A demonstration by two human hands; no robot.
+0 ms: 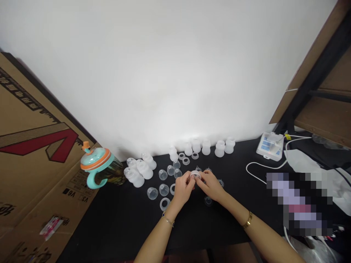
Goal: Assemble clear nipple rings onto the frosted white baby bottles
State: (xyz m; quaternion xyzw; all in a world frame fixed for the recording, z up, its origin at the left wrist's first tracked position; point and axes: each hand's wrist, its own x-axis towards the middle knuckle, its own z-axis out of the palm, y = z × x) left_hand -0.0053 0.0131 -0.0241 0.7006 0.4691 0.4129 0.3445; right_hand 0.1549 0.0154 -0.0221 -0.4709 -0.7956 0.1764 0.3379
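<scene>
Above the black table, my left hand (182,188) and my right hand (212,185) meet with fingers closed round a whitish bottle collar ring (195,173). Whether a teat sits inside it is hard to make out. Near my left hand lie clear dome caps (163,190) and a loose collar ring (165,204). Around my right hand are several small clear pieces that look like teats (208,201), partly hidden by the hand. Behind both hands stands a row of small white bottles (220,149), with more loose rings (186,161) in front of them.
White bottles with clear caps (144,169) cluster at left, beside a teal-lidded pitcher (105,166). A large cardboard box (41,164) borders the left side. At right are a power strip (270,147), a white cable (256,163) and a pixelated patch. A white wall (175,73) rises behind.
</scene>
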